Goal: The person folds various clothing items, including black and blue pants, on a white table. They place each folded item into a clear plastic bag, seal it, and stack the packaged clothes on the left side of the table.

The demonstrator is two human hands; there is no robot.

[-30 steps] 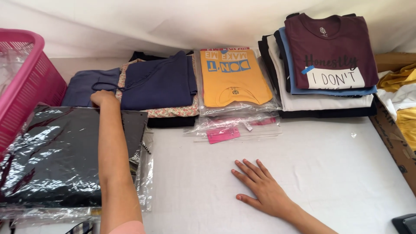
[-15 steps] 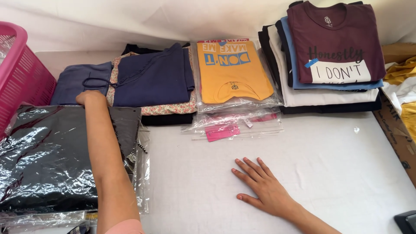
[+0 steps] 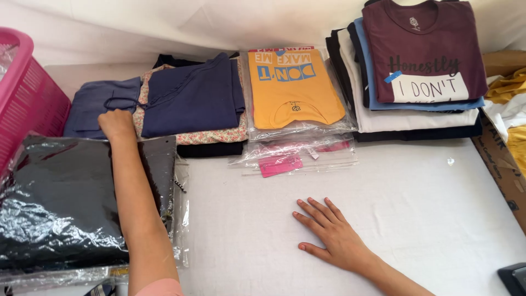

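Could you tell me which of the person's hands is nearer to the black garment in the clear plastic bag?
Left. The left hand is closed at the far edge of the black bagged garment, forearm lying across it. The right hand rests flat on the white table, well to its right.

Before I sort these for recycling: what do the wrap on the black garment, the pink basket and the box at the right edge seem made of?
Wrap on the black garment: thin clear plastic film, glossy, with crinkles and white glare.
Pink basket: probably rigid moulded plastic, with a lattice wall.
Box: looks like brown cardboard, matte.
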